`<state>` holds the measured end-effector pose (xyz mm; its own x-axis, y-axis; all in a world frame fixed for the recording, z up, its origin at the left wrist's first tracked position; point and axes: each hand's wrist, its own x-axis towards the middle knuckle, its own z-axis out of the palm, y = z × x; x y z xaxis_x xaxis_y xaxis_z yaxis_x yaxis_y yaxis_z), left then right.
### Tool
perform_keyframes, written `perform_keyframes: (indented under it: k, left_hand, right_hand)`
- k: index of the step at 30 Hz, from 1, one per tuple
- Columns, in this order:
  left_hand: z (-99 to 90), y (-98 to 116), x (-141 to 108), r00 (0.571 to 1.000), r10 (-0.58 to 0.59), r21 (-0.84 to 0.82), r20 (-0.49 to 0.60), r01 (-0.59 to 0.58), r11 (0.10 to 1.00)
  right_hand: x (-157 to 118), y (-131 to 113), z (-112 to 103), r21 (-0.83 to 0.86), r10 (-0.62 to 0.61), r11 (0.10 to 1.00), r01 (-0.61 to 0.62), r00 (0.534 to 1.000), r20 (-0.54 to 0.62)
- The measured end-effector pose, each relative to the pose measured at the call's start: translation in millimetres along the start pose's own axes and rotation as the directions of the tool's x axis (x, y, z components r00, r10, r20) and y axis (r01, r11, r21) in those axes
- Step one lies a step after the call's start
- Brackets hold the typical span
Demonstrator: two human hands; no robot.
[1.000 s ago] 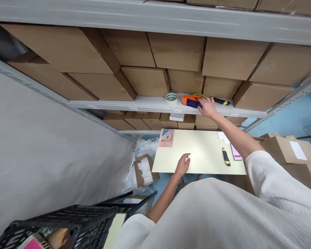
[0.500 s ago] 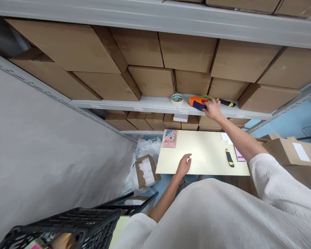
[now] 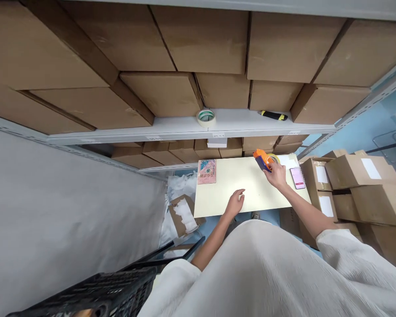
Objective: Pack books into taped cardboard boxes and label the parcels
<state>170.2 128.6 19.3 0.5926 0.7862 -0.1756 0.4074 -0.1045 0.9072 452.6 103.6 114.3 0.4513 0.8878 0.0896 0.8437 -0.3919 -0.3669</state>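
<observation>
In the head view my right hand (image 3: 277, 175) grips an orange and dark-blue tape dispenser (image 3: 260, 156) above the far right part of the cream tabletop (image 3: 214, 201). A yellowish tape roll shows behind my fingers. My left hand (image 3: 235, 204) hovers low over the table's near edge, fingers loosely curved and apart, with nothing in it. A pink book (image 3: 207, 172) with an eye on its cover lies at the far left corner. On the right side lies a phone (image 3: 297, 178) with its screen lit, close to white paper (image 3: 286, 161).
A shelf (image 3: 178, 124) crosses ahead, carrying cardboard boxes (image 3: 161, 92), a tape roll (image 3: 206, 118) and a utility knife (image 3: 273, 115). More boxes (image 3: 363, 171) are stacked to the right. At lower left stand a black crate (image 3: 119, 290) and an opened carton (image 3: 185, 215).
My right hand has brought the tape dispenser down from the shelf to over the table. The knife on the tabletop no longer shows. My left hand has barely moved.
</observation>
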Motion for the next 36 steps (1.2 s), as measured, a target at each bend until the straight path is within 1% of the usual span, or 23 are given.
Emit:
perform_keyframes:
  k: [2, 4, 6, 8, 11, 15, 20, 24, 26, 28, 33, 36]
  left_hand:
    - [6.4, 1, -1, 1.000, -0.004, 0.012, 0.027, 0.004, 1.000]
    - [12.3, 1, -4, 0.999, -0.013, 0.027, 0.047, 0.012, 1.000]
    - [17.2, 0, -8, 0.998, -0.023, 0.045, 0.054, 0.021, 0.999]
    - [21.0, -3, -14, 0.998, -0.034, 0.061, 0.055, 0.031, 0.998]
    - [24.6, -5, -22, 0.997, -0.059, 0.075, 0.057, 0.055, 0.996]
    - [26.6, -6, -29, 0.994, -0.092, 0.090, 0.064, 0.086, 0.992]
    - [29.1, -2, -28, 0.993, -0.098, 0.095, 0.058, 0.092, 0.991]
    - [30.6, 3, -24, 0.994, -0.096, 0.094, 0.057, 0.090, 0.991]
    - [30.8, 5, -22, 0.994, -0.095, 0.094, 0.054, 0.089, 0.992]
    - [30.8, 7, -20, 0.995, -0.091, 0.090, 0.040, 0.087, 0.992]
    - [29.2, 9, -13, 0.997, -0.073, 0.078, -0.017, 0.074, 0.994]
    - [26.4, 13, -7, 0.996, -0.064, 0.079, -0.068, 0.069, 0.994]
  right_hand:
    - [-15, 17, 21, -0.033, 0.126, 0.992, -0.124, 0.989, 0.078]
    - [-28, 31, 41, -0.063, 0.236, 0.971, -0.229, 0.961, 0.142]
    - [-42, 43, 59, -0.075, 0.299, 0.954, -0.290, 0.935, 0.190]
    - [-54, 53, 74, -0.072, 0.325, 0.946, -0.317, 0.920, 0.220]
    - [-70, 66, 93, -0.061, 0.337, 0.941, -0.332, 0.915, 0.223]
    - [-79, 81, 109, -0.044, 0.350, 0.936, -0.349, 0.912, 0.213]
    - [-77, 94, 114, -0.035, 0.374, 0.926, -0.375, 0.903, 0.213]
    - [-73, 95, 113, -0.086, 0.402, 0.915, -0.394, 0.878, 0.259]
    - [-72, 94, 112, -0.099, 0.402, 0.915, -0.390, 0.874, 0.272]
    - [-72, 94, 108, -0.085, 0.389, 0.921, -0.380, 0.884, 0.261]
    - [-64, 94, 91, -0.027, 0.340, 0.940, -0.340, 0.925, 0.169]
    - [-50, 88, 78, 0.020, 0.254, 0.965, -0.260, 0.955, 0.151]
